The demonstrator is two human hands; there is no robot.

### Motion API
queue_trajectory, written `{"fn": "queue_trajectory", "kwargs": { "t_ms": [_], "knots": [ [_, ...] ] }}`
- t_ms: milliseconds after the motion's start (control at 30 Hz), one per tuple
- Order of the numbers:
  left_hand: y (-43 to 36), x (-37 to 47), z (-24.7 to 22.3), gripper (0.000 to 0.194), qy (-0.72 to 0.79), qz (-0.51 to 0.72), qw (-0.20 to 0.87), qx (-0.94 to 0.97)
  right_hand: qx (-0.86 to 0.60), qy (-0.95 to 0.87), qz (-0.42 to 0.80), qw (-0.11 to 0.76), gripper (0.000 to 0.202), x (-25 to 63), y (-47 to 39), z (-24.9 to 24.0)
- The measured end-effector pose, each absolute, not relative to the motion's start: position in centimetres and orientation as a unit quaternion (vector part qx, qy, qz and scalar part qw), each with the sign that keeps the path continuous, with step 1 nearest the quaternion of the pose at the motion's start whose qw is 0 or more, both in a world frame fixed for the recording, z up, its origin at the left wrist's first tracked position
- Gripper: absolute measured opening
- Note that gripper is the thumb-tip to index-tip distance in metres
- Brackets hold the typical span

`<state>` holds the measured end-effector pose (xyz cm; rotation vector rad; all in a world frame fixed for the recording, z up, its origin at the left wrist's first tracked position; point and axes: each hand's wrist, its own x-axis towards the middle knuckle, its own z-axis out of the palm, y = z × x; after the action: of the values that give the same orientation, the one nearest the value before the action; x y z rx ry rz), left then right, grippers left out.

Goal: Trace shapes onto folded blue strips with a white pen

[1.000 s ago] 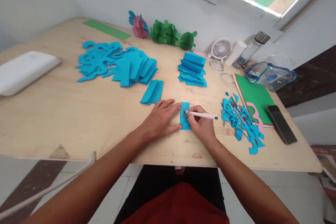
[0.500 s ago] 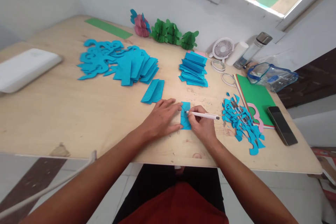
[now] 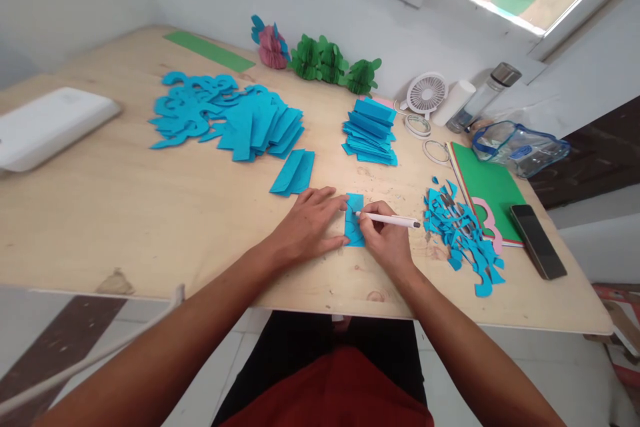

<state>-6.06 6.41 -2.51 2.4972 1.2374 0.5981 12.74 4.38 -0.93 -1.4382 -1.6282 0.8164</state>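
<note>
A small blue paper piece (image 3: 355, 233) lies flat on the wooden table (image 3: 200, 233), with faint curved lines on it. My left hand (image 3: 313, 223) rests beside it, fingers spread, thumb and fingertips touching its left edge. My right hand (image 3: 385, 233) is closed round a white pen (image 3: 393, 219), whose tip is at the paper's right half. Two folded blue papers (image 3: 293, 173) lie just beyond my left hand. Farther back are a stack of folded blue strips (image 3: 370, 132) and a larger pile of blue papers (image 3: 260, 123) with curled cutouts (image 3: 187, 107).
Blue scraps (image 3: 463, 230) lie to the right, by a green sheet (image 3: 490, 190) and a black phone (image 3: 538, 241). Along the wall stand green paper figures (image 3: 320, 60), a small fan (image 3: 427, 93) and a bottle (image 3: 483, 99). A white device (image 3: 55, 127) sits far left.
The view has shifted very slightly. Both hands keep nearly the same places, and the pen tip stays on the blue paper.
</note>
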Motion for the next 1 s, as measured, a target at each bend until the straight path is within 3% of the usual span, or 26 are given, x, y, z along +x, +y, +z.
{"fn": "queue_trajectory", "kwargs": {
  "t_ms": [800, 1000],
  "knots": [
    [6.46, -6.05, -2.6, 0.052, 0.424, 0.214, 0.143, 0.868, -0.557, -0.672, 0.314, 0.373, 0.009, 12.24, 4.56, -0.6],
    [6.46, -6.11, -2.26, 0.058, 0.424, 0.214, 0.159, 0.866, -0.555, -0.628, 0.359, 0.411, 0.01, 12.31, 4.68, -0.43]
  ]
}}
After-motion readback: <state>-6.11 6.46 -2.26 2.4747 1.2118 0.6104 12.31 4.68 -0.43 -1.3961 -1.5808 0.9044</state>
